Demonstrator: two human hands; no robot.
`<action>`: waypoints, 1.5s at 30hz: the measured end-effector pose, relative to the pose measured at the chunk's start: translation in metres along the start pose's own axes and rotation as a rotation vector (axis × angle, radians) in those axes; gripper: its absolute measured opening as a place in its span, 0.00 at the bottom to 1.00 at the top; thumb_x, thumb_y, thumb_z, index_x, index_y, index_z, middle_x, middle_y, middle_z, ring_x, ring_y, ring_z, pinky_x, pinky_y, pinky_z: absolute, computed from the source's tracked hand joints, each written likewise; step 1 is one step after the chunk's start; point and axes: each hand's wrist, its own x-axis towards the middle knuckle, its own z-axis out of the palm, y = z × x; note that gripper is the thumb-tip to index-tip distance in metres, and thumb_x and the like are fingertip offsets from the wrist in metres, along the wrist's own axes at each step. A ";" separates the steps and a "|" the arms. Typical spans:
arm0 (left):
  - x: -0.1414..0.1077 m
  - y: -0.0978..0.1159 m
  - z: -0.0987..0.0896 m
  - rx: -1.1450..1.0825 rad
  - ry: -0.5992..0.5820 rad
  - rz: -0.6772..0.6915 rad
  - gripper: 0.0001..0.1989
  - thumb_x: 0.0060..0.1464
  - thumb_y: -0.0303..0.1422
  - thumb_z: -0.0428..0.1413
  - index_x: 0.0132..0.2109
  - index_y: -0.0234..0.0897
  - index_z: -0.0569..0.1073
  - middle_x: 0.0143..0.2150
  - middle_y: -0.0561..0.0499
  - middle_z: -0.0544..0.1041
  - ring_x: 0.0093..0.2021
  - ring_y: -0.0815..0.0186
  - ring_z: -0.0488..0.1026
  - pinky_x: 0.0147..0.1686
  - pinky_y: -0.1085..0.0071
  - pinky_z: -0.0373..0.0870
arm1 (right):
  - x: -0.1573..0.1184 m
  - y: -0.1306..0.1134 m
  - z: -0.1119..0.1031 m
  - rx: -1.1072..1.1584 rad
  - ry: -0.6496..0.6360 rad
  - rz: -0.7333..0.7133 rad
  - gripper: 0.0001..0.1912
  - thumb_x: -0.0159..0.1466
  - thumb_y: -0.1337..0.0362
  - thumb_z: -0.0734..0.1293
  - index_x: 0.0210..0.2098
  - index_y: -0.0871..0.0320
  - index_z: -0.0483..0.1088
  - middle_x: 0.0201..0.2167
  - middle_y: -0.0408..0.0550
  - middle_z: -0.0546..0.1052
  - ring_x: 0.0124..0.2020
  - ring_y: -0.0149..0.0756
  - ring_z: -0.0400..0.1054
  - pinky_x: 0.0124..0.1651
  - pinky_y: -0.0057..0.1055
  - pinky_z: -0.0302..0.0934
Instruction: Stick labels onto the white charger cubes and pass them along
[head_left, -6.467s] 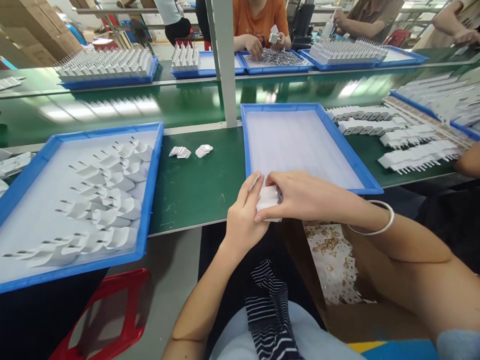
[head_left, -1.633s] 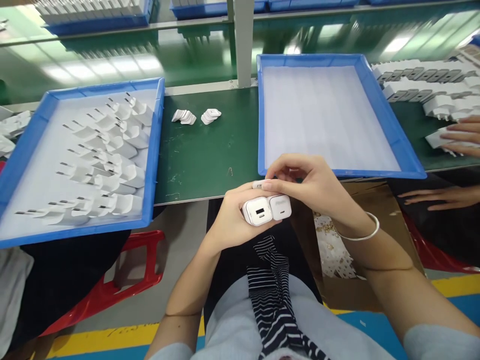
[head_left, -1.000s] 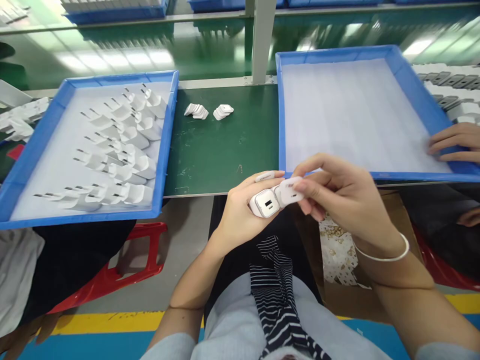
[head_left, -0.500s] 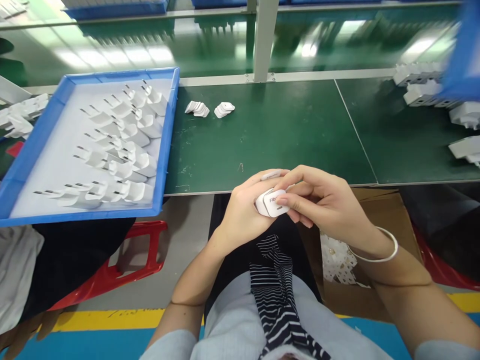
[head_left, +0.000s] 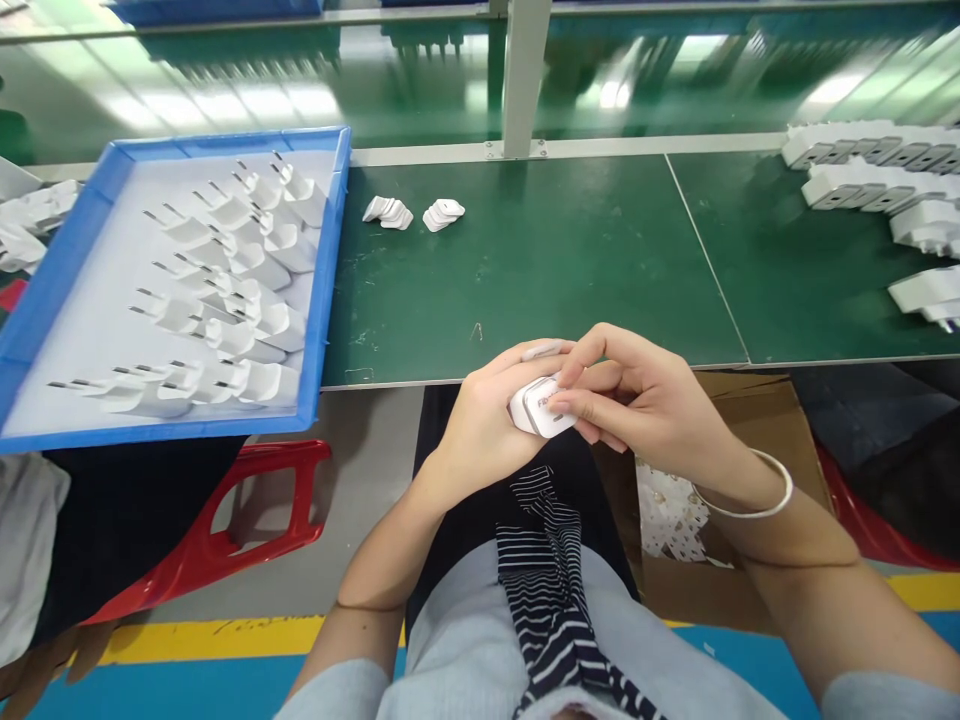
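Note:
My left hand (head_left: 484,415) is wrapped round a white plug adapter (head_left: 541,407), whose printed end face points up toward me. My right hand (head_left: 637,395) pinches at that face, thumb and forefinger on its upper right part. A second small white piece (head_left: 541,350) shows between the fingers of my left hand. Both hands are just past the bench's front edge, above my lap. On the green bench (head_left: 570,260) lie two small stacks of white caps, one on the left (head_left: 388,212) and one on the right (head_left: 443,214).
A blue tray (head_left: 321,300) at the left holds several white plugs, pins up. More white adapters (head_left: 862,185) stand in rows at the right. A metal post (head_left: 519,85) rises behind the bench. Below are a cardboard box (head_left: 772,430) and a red stool (head_left: 300,490).
The view has shifted slightly, and the bench items appear a little further left. The blue object at the upper right has left the view. Both hands keep nearly the same grip.

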 end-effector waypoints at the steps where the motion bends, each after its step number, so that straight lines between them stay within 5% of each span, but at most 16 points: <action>1: 0.000 0.000 0.000 0.002 0.000 0.001 0.14 0.55 0.26 0.66 0.48 0.39 0.80 0.54 0.47 0.81 0.55 0.60 0.79 0.54 0.65 0.78 | 0.000 0.000 0.000 -0.004 0.001 -0.003 0.13 0.65 0.55 0.73 0.35 0.52 0.65 0.16 0.34 0.71 0.14 0.26 0.57 0.17 0.27 0.49; 32: -0.005 -0.006 0.008 -0.005 0.004 -0.010 0.12 0.57 0.23 0.62 0.47 0.37 0.80 0.54 0.45 0.80 0.53 0.61 0.79 0.52 0.67 0.78 | 0.002 0.003 0.001 -0.135 0.005 0.007 0.14 0.66 0.64 0.72 0.33 0.52 0.60 0.15 0.30 0.68 0.17 0.26 0.57 0.23 0.26 0.50; 38: -0.006 -0.012 0.002 -0.098 0.016 0.037 0.16 0.54 0.29 0.67 0.51 0.39 0.80 0.52 0.45 0.82 0.52 0.61 0.80 0.51 0.66 0.79 | -0.001 0.004 0.004 0.032 0.050 -0.026 0.11 0.67 0.63 0.71 0.35 0.52 0.63 0.14 0.30 0.66 0.15 0.26 0.55 0.20 0.26 0.49; 42: -0.007 -0.014 -0.001 -0.202 0.020 0.085 0.20 0.53 0.30 0.69 0.53 0.40 0.79 0.54 0.44 0.82 0.54 0.59 0.80 0.55 0.63 0.79 | -0.007 0.010 0.008 0.010 0.305 -0.216 0.14 0.61 0.64 0.76 0.40 0.51 0.68 0.30 0.39 0.73 0.29 0.32 0.68 0.31 0.30 0.64; 45: -0.008 -0.015 0.001 -0.247 0.057 0.105 0.21 0.53 0.34 0.69 0.54 0.39 0.80 0.55 0.42 0.81 0.55 0.58 0.79 0.56 0.62 0.79 | -0.009 0.018 0.017 -0.056 0.292 -0.292 0.28 0.54 0.62 0.80 0.51 0.49 0.69 0.52 0.48 0.72 0.53 0.43 0.69 0.52 0.40 0.69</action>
